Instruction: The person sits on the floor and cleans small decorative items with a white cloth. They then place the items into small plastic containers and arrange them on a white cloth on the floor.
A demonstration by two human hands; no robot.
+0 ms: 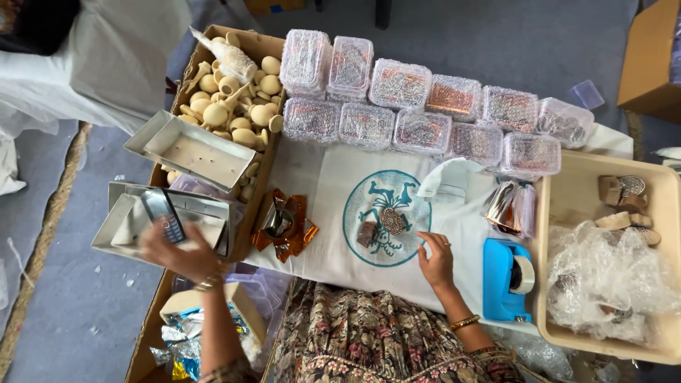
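My left hand (177, 252) holds a small dark keypad phone (162, 215) out to the left, above a stack of flat grey cardboard lids (124, 223). My right hand (435, 260) rests open on a white cloth (333, 206) printed with a round teal design (386, 216), fingertips near the design's lower right edge. A small patterned oval piece (391, 220) and a dark brown piece (367, 233) lie on the design. A crumpled orange-brown foil wrapper with a shiny object (282, 223) lies between my two hands.
Several clear lidded boxes of glittery items (418, 110) line the far side. A cardboard box of pale wooden pieces (237, 92) stands at left under a grey tray (190, 150). A blue tape dispenser (505, 279), shiny foil pack (511, 206) and beige tray (567, 202) with bubble wrap (610, 280) sit at right.
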